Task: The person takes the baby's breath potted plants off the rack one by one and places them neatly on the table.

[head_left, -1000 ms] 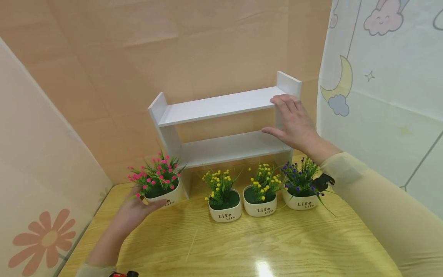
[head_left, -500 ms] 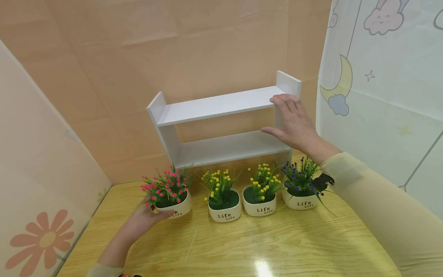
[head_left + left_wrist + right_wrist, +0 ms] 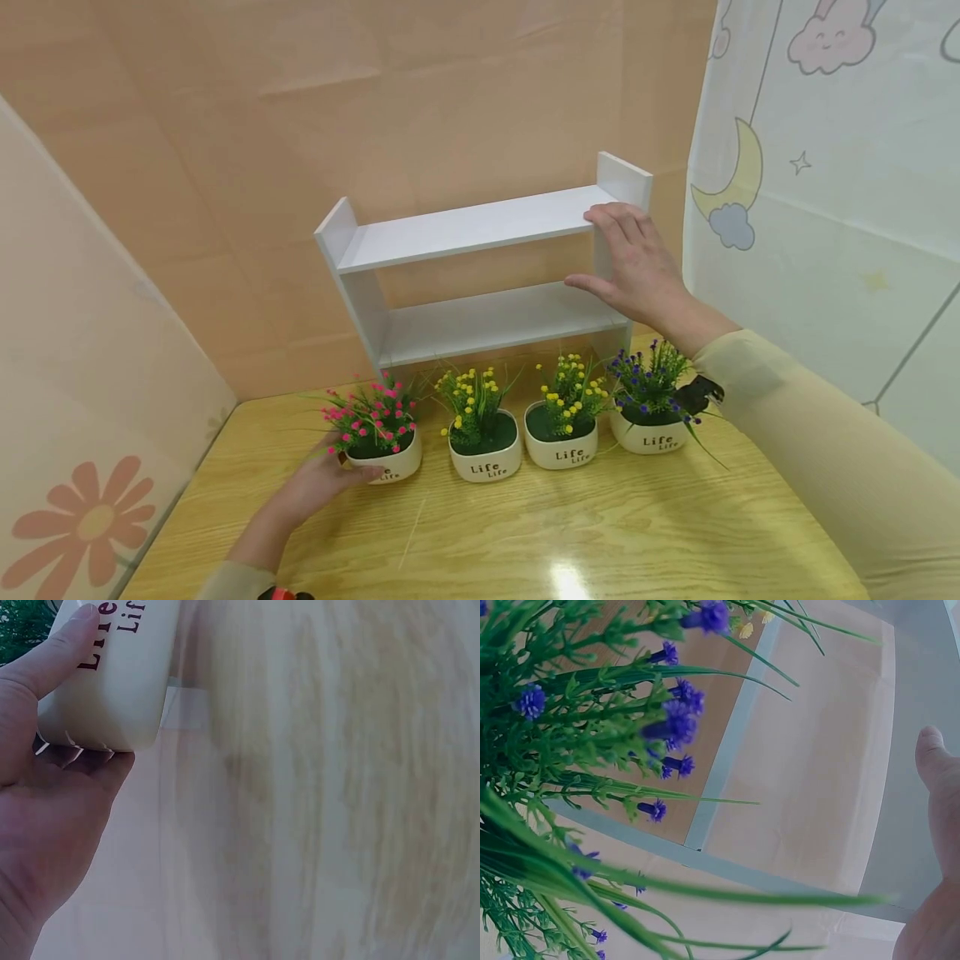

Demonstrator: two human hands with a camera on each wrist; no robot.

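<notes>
In the head view my left hand grips a cream pot of pink artificial flowers, thumb on the front over part of its "Life" lettering. In the left wrist view the fingers wrap behind the pot, near the wood-grain tabletop. Whether its base touches the table cannot be told. My right hand rests on the right end of the white two-tier shelf, fingers on the upper board and thumb held apart. Its thumb also shows beside the shelf in the right wrist view.
Two pots of yellow flowers and one of purple flowers stand in a row before the shelf. The purple one sits under my right forearm. An orange cloth wall rises behind, with printed panels either side.
My left hand has carried the pink flower pot rightward and toward me, from the shelf's left leg into line with the other pots. The right hand stays on the shelf.
</notes>
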